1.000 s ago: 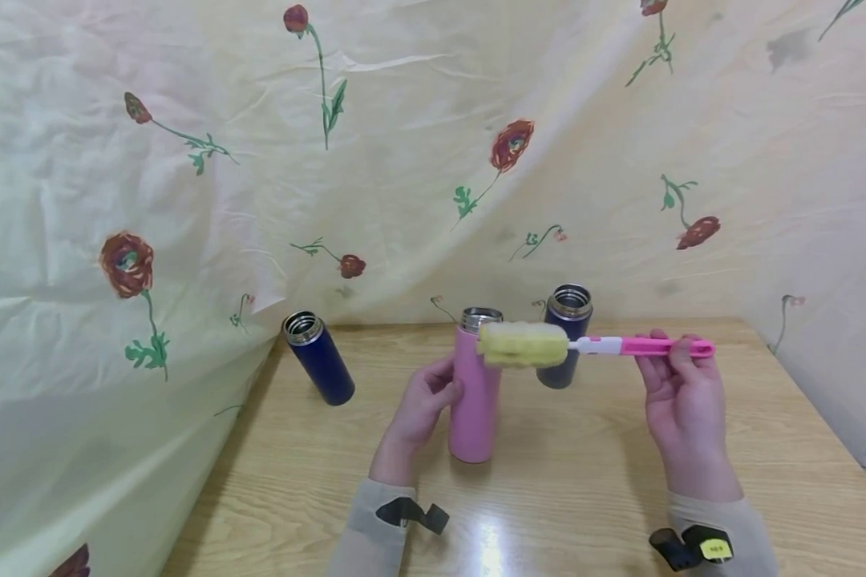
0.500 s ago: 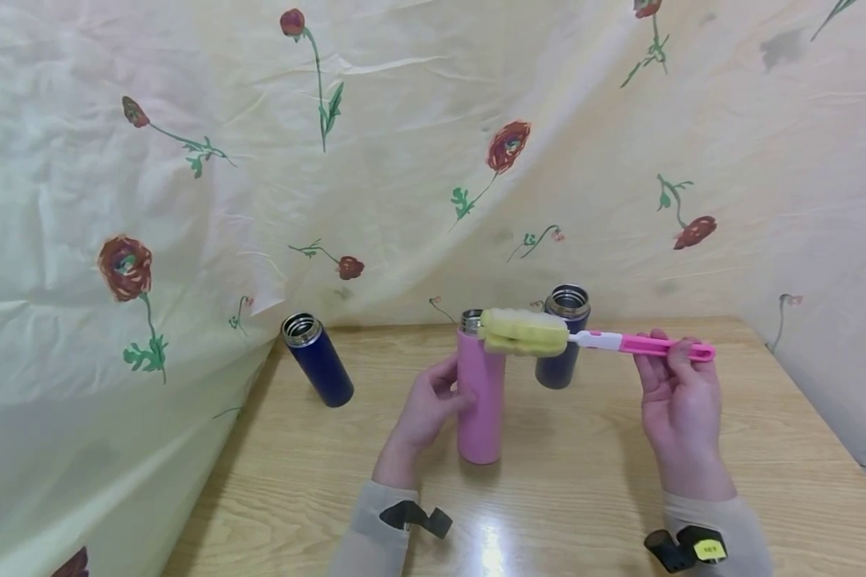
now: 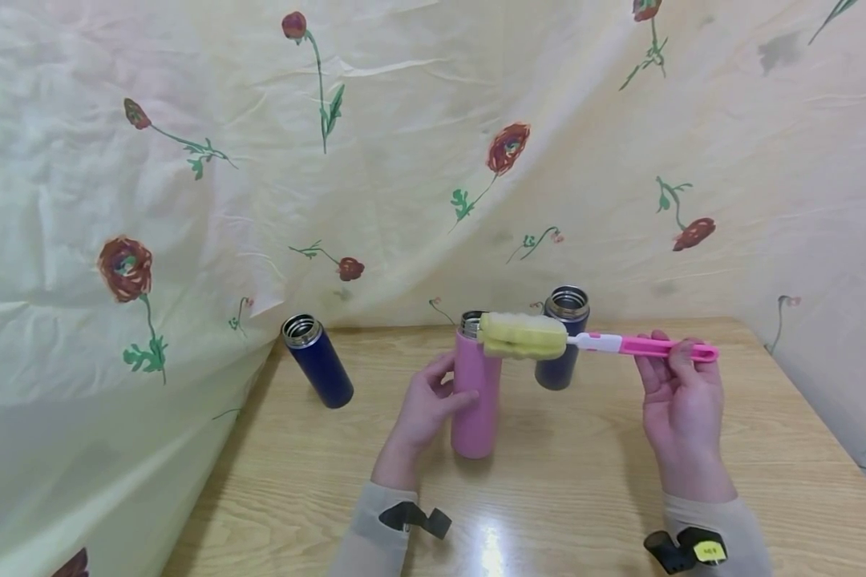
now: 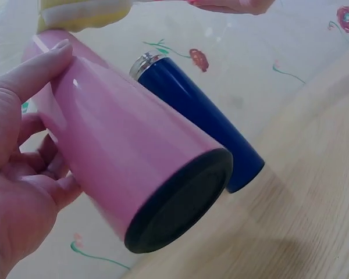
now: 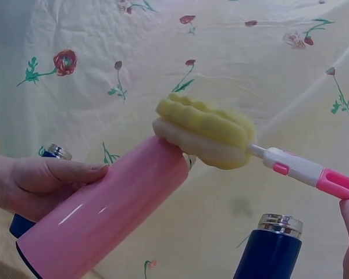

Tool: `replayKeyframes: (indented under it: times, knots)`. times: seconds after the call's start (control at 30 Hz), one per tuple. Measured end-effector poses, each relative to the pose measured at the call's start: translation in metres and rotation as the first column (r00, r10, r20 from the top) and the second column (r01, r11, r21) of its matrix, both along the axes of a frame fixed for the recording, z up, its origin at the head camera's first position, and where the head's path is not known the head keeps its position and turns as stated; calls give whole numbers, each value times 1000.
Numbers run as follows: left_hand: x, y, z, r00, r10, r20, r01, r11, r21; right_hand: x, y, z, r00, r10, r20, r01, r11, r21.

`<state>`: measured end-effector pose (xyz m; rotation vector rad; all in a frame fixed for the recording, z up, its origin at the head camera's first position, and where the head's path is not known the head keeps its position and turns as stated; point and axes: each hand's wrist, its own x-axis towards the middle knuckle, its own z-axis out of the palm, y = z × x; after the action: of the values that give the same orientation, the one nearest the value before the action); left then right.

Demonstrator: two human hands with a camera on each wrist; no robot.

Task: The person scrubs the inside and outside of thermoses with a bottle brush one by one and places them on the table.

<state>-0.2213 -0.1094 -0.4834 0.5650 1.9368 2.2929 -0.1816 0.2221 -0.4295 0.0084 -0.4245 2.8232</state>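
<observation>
My left hand (image 3: 424, 409) grips a pink thermos bottle (image 3: 474, 409) round its side, thumb across the front. The bottle is lidless with a metal neck, and its dark base (image 4: 180, 203) shows in the left wrist view, lifted off the table. My right hand (image 3: 685, 405) pinches the pink end of a bottle brush (image 3: 597, 342) held nearly level. Its yellow and white sponge head (image 5: 206, 133) lies against the bottle's upper end, outside the mouth, in the right wrist view. The sponge hides part of the bottle's rim in the head view.
A dark blue bottle (image 3: 319, 362) without a lid stands on the wooden table (image 3: 296, 489) at the left. Another lidless blue bottle (image 3: 557, 370) stands behind the brush, partly covered by it. A flowered cloth (image 3: 404, 160) hangs at the back and sides.
The pink bottle has shifted slightly right, then back left. The brush's sponge end has risen a little against the bottle's top. Both hands keep their hold.
</observation>
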Motion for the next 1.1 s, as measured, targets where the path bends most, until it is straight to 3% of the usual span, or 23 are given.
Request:
replayKeyframes:
  times: [0.4, 0.77, 0.87, 1.1]
  knots:
    - [1, -3, 1, 999, 47, 19, -47, 999, 0, 0, 0, 0, 999, 29, 34, -28, 999, -15]
    - [0, -1, 1, 998, 65, 7, -65, 995, 78, -2, -1, -2, 996, 73, 46, -78, 991, 104]
    - [-1, -2, 2, 997, 72, 17, -73, 990, 121, -4, -1, -3, 993, 90, 71, -104, 969, 223]
    - [-1, -4, 2, 998, 65, 24, -68, 977, 202, -9, 0, -10, 984, 165, 72, -179, 868, 464]
